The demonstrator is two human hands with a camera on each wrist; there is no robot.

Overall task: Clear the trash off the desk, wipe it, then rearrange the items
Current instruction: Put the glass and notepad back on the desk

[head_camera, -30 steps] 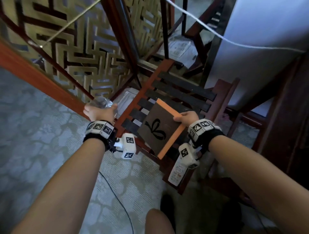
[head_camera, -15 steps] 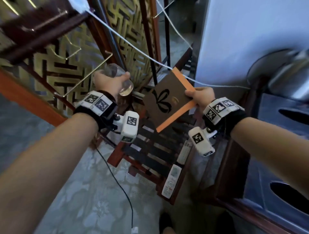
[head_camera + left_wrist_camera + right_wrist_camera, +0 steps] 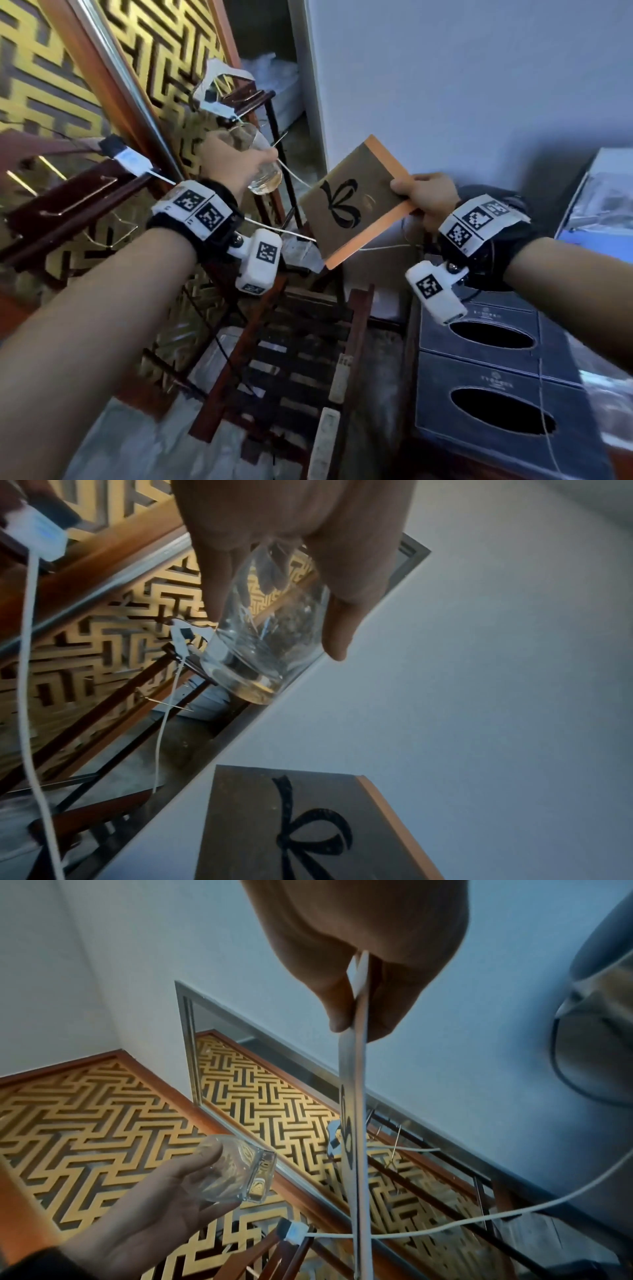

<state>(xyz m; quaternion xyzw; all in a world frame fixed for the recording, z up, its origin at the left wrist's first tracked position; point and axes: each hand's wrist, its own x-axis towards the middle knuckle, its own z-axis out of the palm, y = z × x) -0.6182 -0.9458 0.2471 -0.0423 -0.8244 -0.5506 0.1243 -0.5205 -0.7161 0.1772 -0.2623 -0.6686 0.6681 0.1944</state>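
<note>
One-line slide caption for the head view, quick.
Left hand holds a glass while the right hand pinches a brown card with a bow print, above a slatted wooden rack.

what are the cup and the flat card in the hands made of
Cup: clear glass, apparently; the lattice shows through it and its base looks thick. Card: likely matte brown cardboard with an orange edge and a black printed bow; thin and stiff seen edge-on.
</note>
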